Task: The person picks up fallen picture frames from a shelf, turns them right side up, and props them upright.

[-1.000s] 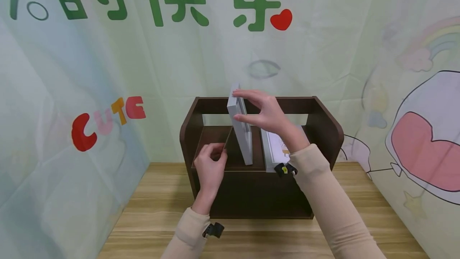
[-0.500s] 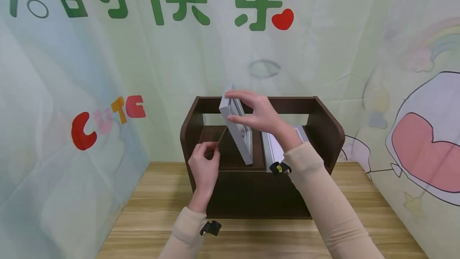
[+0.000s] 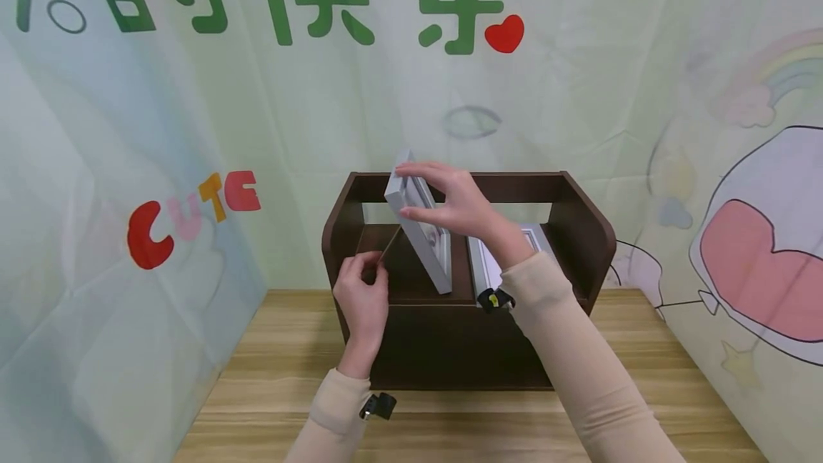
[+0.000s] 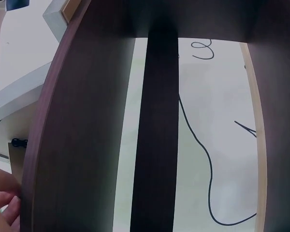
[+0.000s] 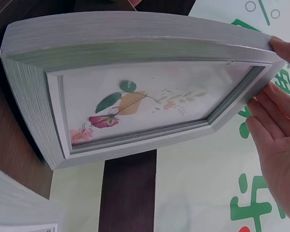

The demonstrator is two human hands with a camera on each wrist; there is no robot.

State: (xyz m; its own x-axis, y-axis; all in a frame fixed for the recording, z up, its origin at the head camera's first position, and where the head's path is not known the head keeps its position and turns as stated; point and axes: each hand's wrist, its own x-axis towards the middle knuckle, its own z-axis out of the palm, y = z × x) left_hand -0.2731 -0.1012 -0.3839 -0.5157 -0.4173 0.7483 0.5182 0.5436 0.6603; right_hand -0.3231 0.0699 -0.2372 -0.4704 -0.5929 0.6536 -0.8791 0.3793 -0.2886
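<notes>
The picture frame [image 3: 418,238] has leaned further left. Thumb and fingers well parted, the right hand [image 3: 459,200] grips its top; the left hand [image 3: 362,297] pinches a thin panel [image 3: 390,243] (seen edge-on).

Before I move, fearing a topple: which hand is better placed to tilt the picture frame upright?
Probably your right hand: it grips the picture frame by its upper end, while your left hand pinches the thin flap behind it.
</notes>
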